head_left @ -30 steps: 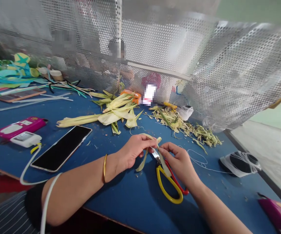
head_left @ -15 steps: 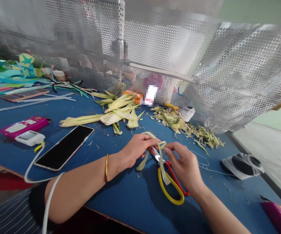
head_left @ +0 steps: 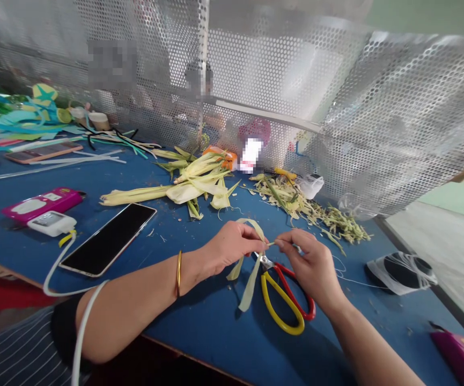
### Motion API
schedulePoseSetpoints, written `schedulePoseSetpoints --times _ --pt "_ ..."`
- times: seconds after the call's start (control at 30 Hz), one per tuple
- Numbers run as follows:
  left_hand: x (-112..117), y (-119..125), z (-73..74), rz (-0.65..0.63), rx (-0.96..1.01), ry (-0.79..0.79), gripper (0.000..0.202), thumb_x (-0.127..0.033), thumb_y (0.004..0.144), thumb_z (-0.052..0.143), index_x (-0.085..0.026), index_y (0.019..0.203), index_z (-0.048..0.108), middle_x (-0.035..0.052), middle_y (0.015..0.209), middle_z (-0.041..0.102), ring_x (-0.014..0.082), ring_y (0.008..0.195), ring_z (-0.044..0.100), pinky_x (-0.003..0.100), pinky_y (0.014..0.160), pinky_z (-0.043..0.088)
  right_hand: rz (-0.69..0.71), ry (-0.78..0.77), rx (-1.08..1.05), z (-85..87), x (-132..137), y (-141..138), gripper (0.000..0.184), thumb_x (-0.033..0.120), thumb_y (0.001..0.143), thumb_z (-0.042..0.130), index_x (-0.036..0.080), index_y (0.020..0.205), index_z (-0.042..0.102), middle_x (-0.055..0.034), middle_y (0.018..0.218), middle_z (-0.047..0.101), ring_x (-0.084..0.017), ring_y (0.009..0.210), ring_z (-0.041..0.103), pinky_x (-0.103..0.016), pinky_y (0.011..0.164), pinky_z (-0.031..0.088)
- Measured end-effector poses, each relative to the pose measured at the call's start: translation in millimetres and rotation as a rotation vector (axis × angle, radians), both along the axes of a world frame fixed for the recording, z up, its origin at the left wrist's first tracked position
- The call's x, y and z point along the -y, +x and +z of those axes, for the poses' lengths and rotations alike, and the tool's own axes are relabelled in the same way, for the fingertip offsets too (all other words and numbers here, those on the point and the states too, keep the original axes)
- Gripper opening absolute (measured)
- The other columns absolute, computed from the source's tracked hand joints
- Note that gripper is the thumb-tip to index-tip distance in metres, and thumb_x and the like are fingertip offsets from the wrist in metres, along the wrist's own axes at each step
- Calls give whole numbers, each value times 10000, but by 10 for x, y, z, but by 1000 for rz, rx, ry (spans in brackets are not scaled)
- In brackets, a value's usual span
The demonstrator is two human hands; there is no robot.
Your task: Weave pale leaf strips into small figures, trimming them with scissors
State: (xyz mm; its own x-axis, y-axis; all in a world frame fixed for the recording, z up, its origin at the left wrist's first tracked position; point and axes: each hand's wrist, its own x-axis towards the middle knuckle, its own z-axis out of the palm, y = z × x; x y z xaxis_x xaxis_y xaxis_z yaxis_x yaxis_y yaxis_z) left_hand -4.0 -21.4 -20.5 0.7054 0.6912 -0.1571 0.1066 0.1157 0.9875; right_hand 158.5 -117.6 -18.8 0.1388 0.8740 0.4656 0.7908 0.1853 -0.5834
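Our left hand (head_left: pixel 232 247) is closed in a pinch on a pale leaf strip (head_left: pixel 251 281). Our right hand (head_left: pixel 314 262) meets it fingertip to fingertip and pinches the strip's thin end. Between the two pinches the strip runs left to right just above the blue table (head_left: pixel 215 332), and two tails hang toward us from the left fingers, which carry most of it. The scissors (head_left: pixel 286 300) lie directly beneath, blades toward the strip. The fold inside the left fingers is hidden, and we cannot tell whether the right fingers also hold the fine thread (head_left: pixel 352 279).
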Motion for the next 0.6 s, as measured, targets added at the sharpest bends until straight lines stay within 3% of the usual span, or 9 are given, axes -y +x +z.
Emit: schedulePoseSetpoints --times 0.07,0.2,0.4,0.5,0.6 --pt "-2 -1 -23 -39 8 38 114 -257 683 712 -147 698 738 15 658 622 95 571 475 233 539 353 -13 -55 -66 15 -3 -9 217 323 904 565 230 736 663 -21 731 686 -201 745 621 -331 751 459" --pt "41 -14 1 -117 -31 91 120 -242 713 656 -155 648 707 -5 620 581 93 558 450 239 529 327 28 -210 -331 -1 -26 -77 227 407 859 617 214 825 732 -39 849 719 -206 824 645 -308 750 472" --pt "88 -15 10 -166 -84 111 261 -349 759 656 -167 575 624 -36 516 495 91 505 416 247 507 286 -28 -224 -791 -123 -27 -231 246 415 756 727 178 734 662 11 658 606 -127 606 515 -252 576 407" --pt "73 -11 4 -186 -82 122 265 -326 766 652 -168 556 619 -33 496 505 92 496 427 246 511 299 -80 -195 -779 -169 -26 -229 247 410 783 701 185 726 617 26 631 568 -119 578 482 -244 544 378" --pt "59 -8 26 -163 -36 74 228 -289 752 676 -158 566 656 -9 551 581 92 522 473 237 545 354 -137 -126 -601 -148 -19 -176 222 405 847 632 195 776 638 6 695 614 -146 645 529 -263 607 412"
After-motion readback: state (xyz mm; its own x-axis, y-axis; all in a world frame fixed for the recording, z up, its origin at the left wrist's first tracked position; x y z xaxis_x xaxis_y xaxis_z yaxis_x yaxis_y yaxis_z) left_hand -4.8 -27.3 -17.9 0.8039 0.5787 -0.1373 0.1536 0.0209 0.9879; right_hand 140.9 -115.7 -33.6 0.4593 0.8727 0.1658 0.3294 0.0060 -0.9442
